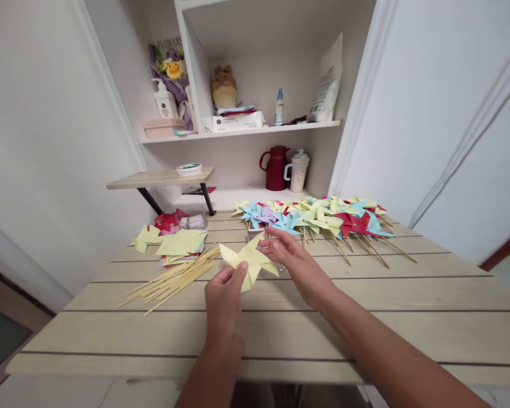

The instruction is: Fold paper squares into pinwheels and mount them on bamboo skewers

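Note:
My left hand pinches the lower edge of a yellow paper pinwheel held just above the wooden table. My right hand touches the pinwheel's right side at its centre, fingers curled around it. A bundle of thin wooden sticks lies on the table just left of my left hand. A stack of folded paper sheets, mostly yellow, sits behind the sticks.
A heap of finished pinwheels on sticks in blue, yellow, red and purple covers the table's far right. Red paper pieces lie far left. Behind are a small raised shelf, a red jug, a mug and wall shelves.

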### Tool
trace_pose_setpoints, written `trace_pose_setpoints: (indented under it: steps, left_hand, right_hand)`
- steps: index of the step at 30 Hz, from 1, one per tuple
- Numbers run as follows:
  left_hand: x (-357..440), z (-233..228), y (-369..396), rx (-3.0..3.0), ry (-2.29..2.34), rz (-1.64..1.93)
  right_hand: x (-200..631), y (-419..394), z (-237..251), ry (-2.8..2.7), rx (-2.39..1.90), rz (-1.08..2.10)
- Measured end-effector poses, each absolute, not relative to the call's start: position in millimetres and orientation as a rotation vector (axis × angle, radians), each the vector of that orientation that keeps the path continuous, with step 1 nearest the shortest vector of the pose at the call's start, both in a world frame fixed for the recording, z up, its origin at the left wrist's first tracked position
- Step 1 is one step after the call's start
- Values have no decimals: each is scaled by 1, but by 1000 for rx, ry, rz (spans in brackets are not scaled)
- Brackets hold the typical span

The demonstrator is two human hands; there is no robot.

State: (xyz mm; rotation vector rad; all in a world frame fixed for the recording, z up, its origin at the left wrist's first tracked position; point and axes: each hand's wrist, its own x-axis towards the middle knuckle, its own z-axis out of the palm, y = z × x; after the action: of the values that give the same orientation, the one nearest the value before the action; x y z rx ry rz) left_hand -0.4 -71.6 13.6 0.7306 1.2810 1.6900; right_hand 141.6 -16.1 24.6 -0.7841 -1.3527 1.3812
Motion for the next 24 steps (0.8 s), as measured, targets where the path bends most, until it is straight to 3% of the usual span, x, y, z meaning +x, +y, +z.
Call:
trace_pose_setpoints:
  steps: [10,24]
  left_hand:
    - [14,9,-68,617,1271,1738]
    - [19,-2,-69,721,1235,1659]
  right_hand:
    - [131,-19,21,-1302,-773,1619]
    - [137,-16,26,-1331,-886,1514]
